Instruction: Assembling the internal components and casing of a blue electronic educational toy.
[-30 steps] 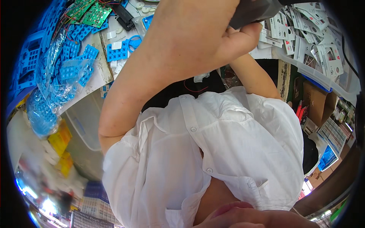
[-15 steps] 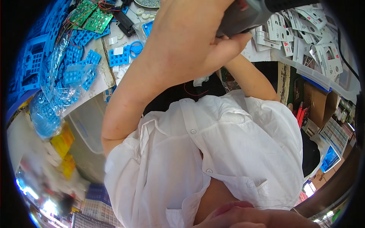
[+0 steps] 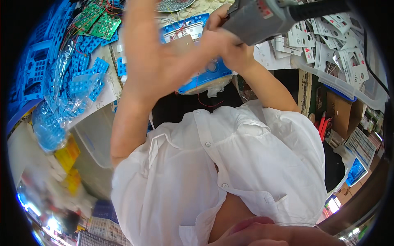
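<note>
My right hand is wrapped round a grey corded power tool with a thick black cable sleeve; its working end is hidden. My left hand, blurred by motion, is raised with thumb and fingers spread and holds nothing visible. Its thumb overlaps the area of my right hand, and I cannot tell whether they touch. Beneath both hands is a blue plastic casing with thin red and pale wires and a silvery part. My hands hide much of its middle.
Green circuit boards and blue keypad pieces, some bagged, lie on the left. A round dish of small metal parts stands at the back. On the right, a clear bin holds white printed plates. A black cable hangs near it.
My left hand has moved left and down, away from the power tool, and its fingers have spread. More of the tool, my right hand and the blue casing now shows.
</note>
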{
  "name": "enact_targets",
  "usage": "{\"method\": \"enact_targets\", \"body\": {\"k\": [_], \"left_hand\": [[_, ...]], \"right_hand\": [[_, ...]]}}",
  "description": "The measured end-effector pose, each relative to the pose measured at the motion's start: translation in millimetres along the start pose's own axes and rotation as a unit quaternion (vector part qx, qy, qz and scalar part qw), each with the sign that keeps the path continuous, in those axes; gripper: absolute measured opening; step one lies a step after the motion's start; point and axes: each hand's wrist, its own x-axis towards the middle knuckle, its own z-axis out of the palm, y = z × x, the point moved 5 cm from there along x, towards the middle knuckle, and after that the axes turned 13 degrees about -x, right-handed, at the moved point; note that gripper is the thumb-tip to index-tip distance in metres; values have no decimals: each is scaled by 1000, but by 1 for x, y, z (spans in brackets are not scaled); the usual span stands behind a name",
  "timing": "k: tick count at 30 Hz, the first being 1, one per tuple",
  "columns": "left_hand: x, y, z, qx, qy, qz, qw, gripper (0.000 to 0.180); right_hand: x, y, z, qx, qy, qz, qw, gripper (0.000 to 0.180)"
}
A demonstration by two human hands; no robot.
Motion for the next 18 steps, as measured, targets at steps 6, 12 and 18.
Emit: {"method": "enact_targets", "body": {"k": [6,12,18], "left_hand": [[-90,-20,2,233,-198,-73,949,38],[-109,-24,27,277,-265,-105,918,52],[-106,-31,29,299,-282,-119,904,58]], "right_hand": [[-4,-5,-1,-49,-22,-35,998,25],[-7,-29,1,101,-22,64,993,23],[-1,-12,1,176,-100,-89,975,23]]}}
